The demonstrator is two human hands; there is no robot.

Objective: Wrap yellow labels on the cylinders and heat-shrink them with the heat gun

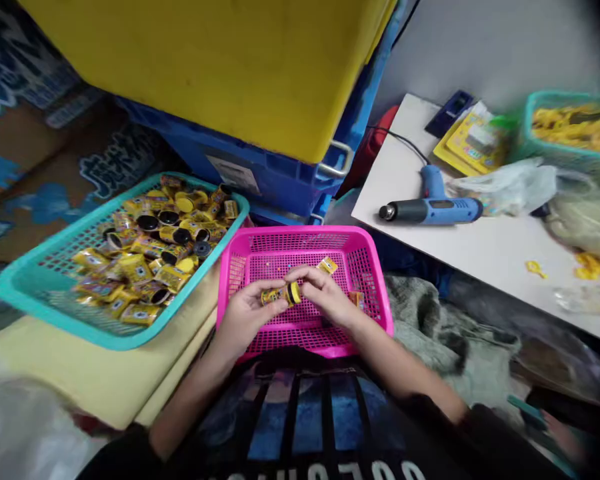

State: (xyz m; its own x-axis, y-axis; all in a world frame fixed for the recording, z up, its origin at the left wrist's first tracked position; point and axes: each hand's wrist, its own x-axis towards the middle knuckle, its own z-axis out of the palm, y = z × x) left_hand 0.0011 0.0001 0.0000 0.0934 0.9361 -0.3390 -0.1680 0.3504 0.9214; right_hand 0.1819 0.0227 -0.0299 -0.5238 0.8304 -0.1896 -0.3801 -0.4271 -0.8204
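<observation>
Above a pink basket [307, 231], my left hand [247, 313] grips a small yellow labelled tube [274, 295] lying sideways. The tube has a black band and a yellow end on its right. My right hand [325, 293] has its thumb and fingers closed around that yellow end. Inside the pink basket lie a small yellow packet [327, 265] and another small printed piece [357, 299] by the right wall. To the left, a teal basket [125, 341] holds several similar yellow tubes, some showing black ends.
A blue heat gun [433, 210] lies on a white table [490, 253] at the right, near plastic bags and a teal basket [545, 153] of yellow pieces. Yellow and blue crates [275, 177] stand ahead. Cardboard boxes [55, 140] are at the left.
</observation>
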